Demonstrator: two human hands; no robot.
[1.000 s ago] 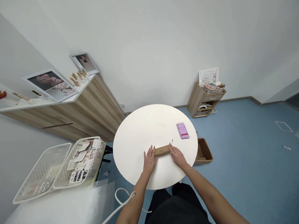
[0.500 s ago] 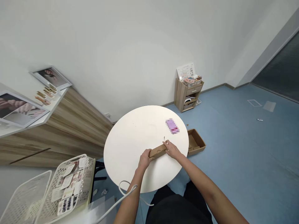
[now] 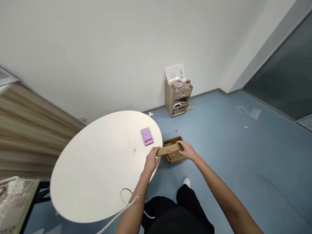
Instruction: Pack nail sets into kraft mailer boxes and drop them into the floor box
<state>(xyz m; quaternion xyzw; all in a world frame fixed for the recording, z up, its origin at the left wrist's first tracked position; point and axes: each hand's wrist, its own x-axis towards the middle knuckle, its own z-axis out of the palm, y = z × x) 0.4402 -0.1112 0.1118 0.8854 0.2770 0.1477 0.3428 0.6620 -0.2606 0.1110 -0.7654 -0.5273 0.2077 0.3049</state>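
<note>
At the far left, a wood-grain cabinet (image 3: 29, 136) runs along the wall, and a white perforated basket (image 3: 14, 201) sits in the lower corner. Next comes a round white table (image 3: 97, 172), with a flat pink object (image 3: 147, 136), too pixelated to identify, lying near its right rim. A white cable (image 3: 129, 201) loops up near the table's near edge and crosses the left forearm. Just past that rim, the left hand (image 3: 152, 161) curls around the left end of a narrow kraft cardboard piece (image 3: 169, 150), while the right hand (image 3: 187, 151) arches over its right end, fingers resting on top; both hands are closed on it rather than spread. The piece is above an open cardboard box (image 3: 173, 159) on the blue floor (image 3: 243, 169); whether it touches the box I cannot tell. It looks light and fairly stiff along its length, though thin card could dent if squeezed hard, and its matte surface should not slip much. Its two ends seem the natural places to hold it. Behind, a small wooden bedside cabinet (image 3: 176, 100) stands against the wall, and a dark glass panel (image 3: 280, 71) fills the far right.
</note>
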